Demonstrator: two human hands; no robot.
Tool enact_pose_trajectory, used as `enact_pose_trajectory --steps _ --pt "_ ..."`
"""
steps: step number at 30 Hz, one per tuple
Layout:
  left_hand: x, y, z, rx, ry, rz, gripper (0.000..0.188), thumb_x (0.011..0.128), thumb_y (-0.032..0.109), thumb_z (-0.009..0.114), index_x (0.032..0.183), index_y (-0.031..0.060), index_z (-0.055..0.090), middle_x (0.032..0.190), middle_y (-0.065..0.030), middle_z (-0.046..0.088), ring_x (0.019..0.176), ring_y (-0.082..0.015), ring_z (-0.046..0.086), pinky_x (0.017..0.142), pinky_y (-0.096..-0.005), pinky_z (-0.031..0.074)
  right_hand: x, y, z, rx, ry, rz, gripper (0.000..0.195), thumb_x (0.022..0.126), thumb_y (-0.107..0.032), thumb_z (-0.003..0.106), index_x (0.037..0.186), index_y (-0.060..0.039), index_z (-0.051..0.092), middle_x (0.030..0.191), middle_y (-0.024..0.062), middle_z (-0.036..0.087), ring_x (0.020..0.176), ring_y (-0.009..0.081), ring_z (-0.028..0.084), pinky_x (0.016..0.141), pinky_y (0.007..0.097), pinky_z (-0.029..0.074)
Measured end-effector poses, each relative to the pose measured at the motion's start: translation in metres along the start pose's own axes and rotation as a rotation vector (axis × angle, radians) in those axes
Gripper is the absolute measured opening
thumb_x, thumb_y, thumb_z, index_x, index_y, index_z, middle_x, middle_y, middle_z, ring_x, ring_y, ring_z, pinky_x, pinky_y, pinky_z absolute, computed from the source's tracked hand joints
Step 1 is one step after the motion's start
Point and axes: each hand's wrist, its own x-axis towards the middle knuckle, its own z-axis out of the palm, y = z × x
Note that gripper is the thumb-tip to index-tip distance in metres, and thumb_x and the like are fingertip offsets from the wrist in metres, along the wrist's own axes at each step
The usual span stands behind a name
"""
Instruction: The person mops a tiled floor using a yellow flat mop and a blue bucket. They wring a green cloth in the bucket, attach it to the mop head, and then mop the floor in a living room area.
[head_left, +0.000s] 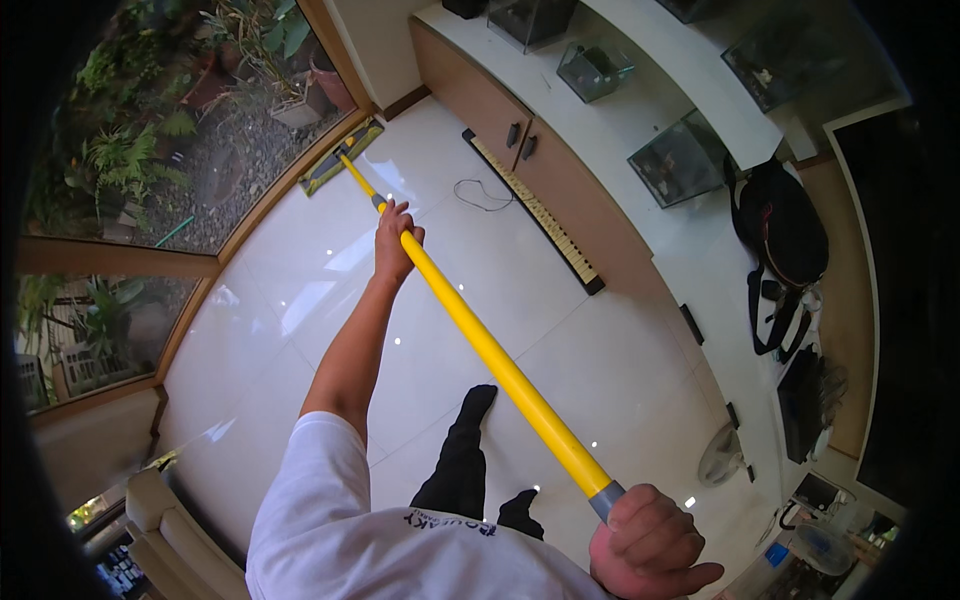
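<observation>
A flat mop's yellow pole (487, 349) runs slantwise across the view. My left hand (397, 240) grips it partway along, just behind a grey collar. Around the grey end of the pole, at the lower right, my right hand (649, 544) is closed. The flat mop head (341, 157), with a green-yellow pad edge, lies on the white tiled floor (330, 315) against the wooden frame of the glass wall.
A keyboard instrument (532, 210) with a thin cable (480, 196) lies on the floor along the brown cabinet (592, 202). Glass tanks and a black bag (784, 225) sit on the white counter. At the lower left stands a cream sofa (176, 532); a fan (721, 456) is at the right.
</observation>
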Motion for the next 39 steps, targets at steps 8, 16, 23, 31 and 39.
enact_pose_trajectory --steps 8,16,23,31,39 --pt "0.007 -0.016 0.016 -0.084 -0.151 0.131 0.017 0.063 0.004 0.059 0.061 0.0019 0.042 0.101 -0.0121 0.058 0.111 -0.0356 0.043 0.092 -0.0482 0.032 -0.004 0.001 -0.001 0.025 0.208 0.061 0.055 0.090 -0.048 0.014 0.052 -0.0128 0.033 0.046 0.0010 0.034 0.043 0.0143 0.029 0.060 0.0348 0.030" --pt "0.006 -0.024 -0.001 0.004 -0.452 0.169 0.010 0.059 0.007 0.064 0.068 0.0059 0.060 0.083 -0.0092 0.061 0.099 -0.0298 0.050 0.086 -0.0406 0.036 -0.014 -0.008 0.004 0.056 0.292 0.147 0.056 0.089 -0.052 0.013 0.052 -0.0132 0.032 0.046 0.0005 0.033 0.044 0.0140 0.027 0.062 0.0344 0.028" --pt "0.010 0.007 -0.020 0.119 -0.845 0.256 0.008 0.059 0.008 0.062 0.067 0.0078 0.062 0.073 -0.0095 0.059 0.081 -0.0285 0.054 0.075 -0.0408 0.041 -0.005 -0.054 0.024 0.086 0.286 0.151 0.057 0.087 -0.056 0.013 0.053 -0.0133 0.031 0.046 0.0007 0.033 0.046 0.0141 0.027 0.064 0.0349 0.028" --pt "-0.019 0.043 -0.022 0.138 -0.899 0.292 0.009 0.060 0.013 0.062 0.065 0.0068 0.058 0.067 -0.0102 0.057 0.076 -0.0314 0.054 0.071 -0.0463 0.040 -0.008 -0.094 0.026 -0.009 0.346 0.095 0.057 0.086 -0.057 0.015 0.053 -0.0134 0.030 0.044 -0.0009 0.029 0.043 0.0121 0.024 0.060 0.0320 0.029" --pt "-0.058 0.081 -0.060 0.064 -0.608 0.219 0.015 0.060 0.013 0.064 0.057 0.0035 0.053 0.066 -0.0128 0.055 0.073 -0.0308 0.052 0.070 -0.0393 0.042 -0.013 -0.115 0.010 0.058 -0.052 -0.106 0.058 0.084 -0.061 0.023 0.053 -0.0129 0.034 0.045 -0.0005 0.035 0.039 0.0121 0.031 0.045 0.0287 0.029"
